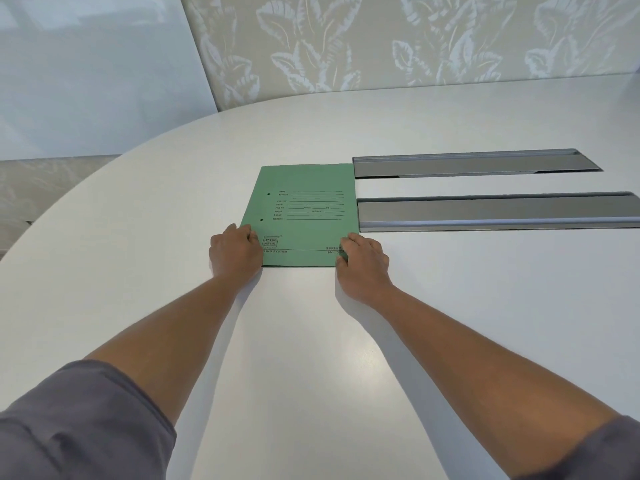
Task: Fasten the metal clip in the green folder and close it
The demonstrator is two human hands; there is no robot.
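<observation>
- Head view: left hand [235, 252] rests on the near left corner of the green folder [304, 209], fingers curled over its left edge; the grip looks pressed onto the cover, though whether any finger hooks under the edge I cannot tell.
- Right hand [362, 261] sits at the near right corner, fingers [348, 241] bent and lying on the cover, thumb at the near edge; whether it pinches the card or only presses on it cannot be told.
- Folder lies flat and closed on the white surface [311, 341], long axis running away from the person, near short edge between the two hands.
- Cover faces up: printed form lines in the upper half, a boxed logo at lower left, print along the bottom strip partly hidden by the hands. Two small punch holes [265, 206] sit near the left long edge.
- Metal clip not visible; the cover hides the inside.
- Two long grey metal channels set in the surface, far one [474, 164] and near one [498, 211], lie just right of the folder; the folder's right edge touches or slightly overlaps their left ends.
- Grey sleeves [79, 420] at both upper arms; leaf-patterned wall [381, 39] behind.
</observation>
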